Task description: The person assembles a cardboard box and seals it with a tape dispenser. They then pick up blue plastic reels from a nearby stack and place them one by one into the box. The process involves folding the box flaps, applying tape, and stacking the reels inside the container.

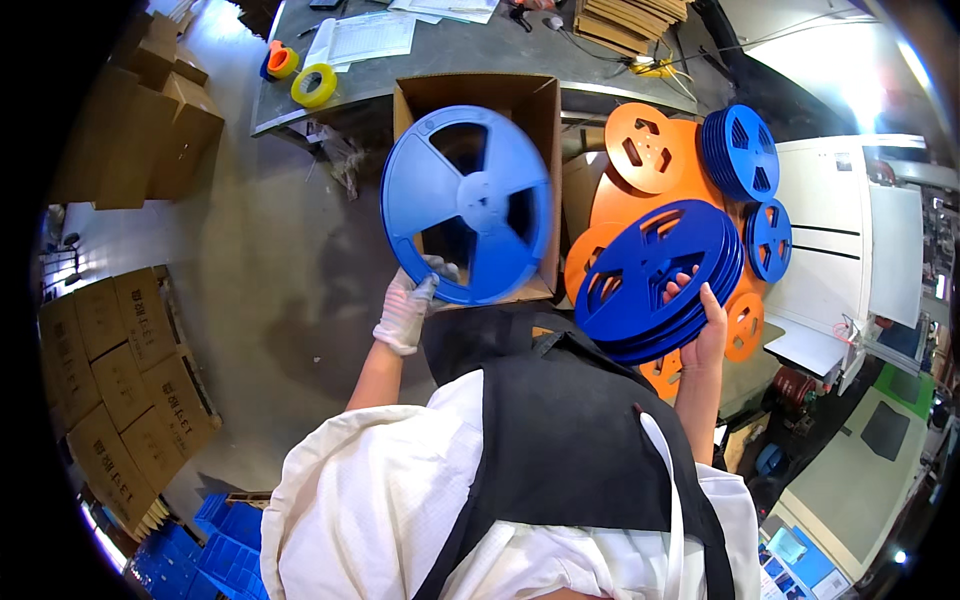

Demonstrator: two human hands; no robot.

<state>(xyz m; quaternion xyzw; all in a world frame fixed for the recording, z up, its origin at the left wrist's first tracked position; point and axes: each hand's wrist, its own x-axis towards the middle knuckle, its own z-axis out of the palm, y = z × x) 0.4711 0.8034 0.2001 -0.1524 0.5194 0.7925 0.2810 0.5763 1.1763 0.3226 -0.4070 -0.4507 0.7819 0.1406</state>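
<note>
My left hand (408, 305), in a white glove, grips the lower rim of a blue plastic reel (475, 200). This reel is tilted up in front of the mouth of an open cardboard box (500, 92), and the box's inside shows partly through its cutouts. In my bare right hand (708, 330) is a stack of several darker blue reels (632, 310), held at its right edge. Some of those fingers come through a cutout. The stack leans over orange reels (642, 165) on the right.
More blue reels (738, 150) stand stacked beside the orange ones. A grey table (440, 60) behind the box carries papers, yellow tape rolls (314, 86) and flat cardboard pieces (625, 22). Closed cartons (130, 375) are piled at left, near blue crates (235, 535).
</note>
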